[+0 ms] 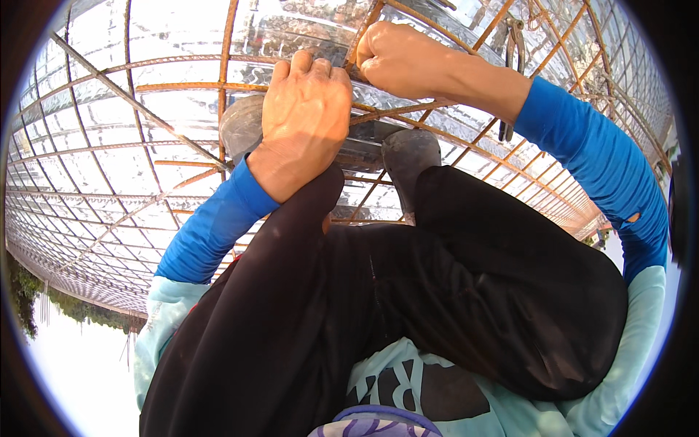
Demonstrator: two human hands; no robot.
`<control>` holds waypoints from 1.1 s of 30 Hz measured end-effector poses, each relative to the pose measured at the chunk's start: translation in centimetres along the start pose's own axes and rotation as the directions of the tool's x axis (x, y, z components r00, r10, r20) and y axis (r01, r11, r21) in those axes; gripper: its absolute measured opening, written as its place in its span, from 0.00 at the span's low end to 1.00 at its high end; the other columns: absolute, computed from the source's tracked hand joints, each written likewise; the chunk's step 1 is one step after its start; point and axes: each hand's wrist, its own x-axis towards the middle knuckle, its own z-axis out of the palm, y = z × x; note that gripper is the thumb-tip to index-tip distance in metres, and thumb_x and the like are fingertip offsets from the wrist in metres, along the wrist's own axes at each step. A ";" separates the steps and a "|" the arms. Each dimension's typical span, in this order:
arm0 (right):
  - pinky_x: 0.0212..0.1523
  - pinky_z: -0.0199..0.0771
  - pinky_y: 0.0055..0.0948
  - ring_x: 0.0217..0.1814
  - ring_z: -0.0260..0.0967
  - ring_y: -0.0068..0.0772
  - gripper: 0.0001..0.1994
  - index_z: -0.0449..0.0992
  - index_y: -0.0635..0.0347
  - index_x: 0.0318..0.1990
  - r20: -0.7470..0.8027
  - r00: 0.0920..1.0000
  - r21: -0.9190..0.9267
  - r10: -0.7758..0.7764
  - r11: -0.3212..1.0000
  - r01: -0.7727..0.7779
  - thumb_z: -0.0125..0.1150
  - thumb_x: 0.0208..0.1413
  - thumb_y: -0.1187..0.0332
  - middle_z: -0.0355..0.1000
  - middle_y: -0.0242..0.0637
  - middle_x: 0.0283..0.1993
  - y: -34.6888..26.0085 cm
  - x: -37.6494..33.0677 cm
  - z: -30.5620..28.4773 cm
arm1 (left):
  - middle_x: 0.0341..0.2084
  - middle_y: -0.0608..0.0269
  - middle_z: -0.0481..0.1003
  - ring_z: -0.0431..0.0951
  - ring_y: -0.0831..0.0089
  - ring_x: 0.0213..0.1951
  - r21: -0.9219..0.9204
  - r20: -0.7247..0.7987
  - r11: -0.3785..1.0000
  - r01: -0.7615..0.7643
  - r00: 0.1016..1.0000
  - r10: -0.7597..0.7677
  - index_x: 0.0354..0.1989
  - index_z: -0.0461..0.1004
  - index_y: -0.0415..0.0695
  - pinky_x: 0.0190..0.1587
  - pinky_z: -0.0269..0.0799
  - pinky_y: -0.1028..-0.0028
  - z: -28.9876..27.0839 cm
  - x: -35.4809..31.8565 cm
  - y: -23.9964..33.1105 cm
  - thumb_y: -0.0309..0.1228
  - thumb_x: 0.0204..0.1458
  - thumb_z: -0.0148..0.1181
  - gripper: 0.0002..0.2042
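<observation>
My left hand (pixel 309 109) is closed over a rusty reinforcing bar (pixel 182 86), which passes under its curled fingers. To its right, my right hand (pixel 400 62) makes a fist beside a slanting rusty bar (pixel 366 29); whatever sits inside that fist is hidden. Between and below the hands, several bars cross. A pair of pincers (pixel 515 47) with dark handles lies on the mesh, right of my right forearm.
A wide mesh of reinforcing bars (pixel 102 153) spreads over shiny, silvery sheeting (pixel 175 36). My dark boots (pixel 411 156) are among the bars, close below the hands. My bent knees crowd the near side. Trees (pixel 80 309) show beyond the left edge.
</observation>
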 end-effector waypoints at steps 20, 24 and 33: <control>0.19 0.54 0.18 0.18 0.56 0.12 0.12 0.80 0.71 0.48 0.032 0.913 0.944 0.406 0.287 -0.160 0.57 0.68 0.69 0.80 0.37 0.33 -1.7 -5.9 4.2 | 0.36 0.55 0.79 0.81 0.48 0.42 -0.380 0.165 0.866 -0.324 0.898 0.409 0.42 0.80 0.43 0.44 0.78 0.56 -1.3 4.4 -5.2 0.18 0.47 0.67 0.13; 0.19 0.53 0.18 0.18 0.55 0.12 0.12 0.81 0.69 0.48 0.024 0.911 0.925 0.413 0.337 -0.177 0.58 0.67 0.69 0.80 0.36 0.31 -0.8 -6.0 4.0 | 0.36 0.54 0.77 0.80 0.47 0.43 -0.437 0.181 0.834 -0.337 0.875 0.448 0.41 0.80 0.41 0.44 0.77 0.55 -2.0 4.4 -5.5 0.16 0.45 0.67 0.14; 0.20 0.56 0.18 0.20 0.60 0.11 0.12 0.82 0.69 0.47 -0.059 0.933 0.828 0.356 0.539 -0.153 0.56 0.62 0.71 0.79 0.34 0.27 1.2 -5.5 3.2 | 0.44 0.51 0.78 0.80 0.48 0.48 -0.267 0.231 0.856 -0.443 0.833 0.503 0.44 0.81 0.41 0.49 0.78 0.57 -2.8 4.4 -4.8 0.17 0.47 0.65 0.15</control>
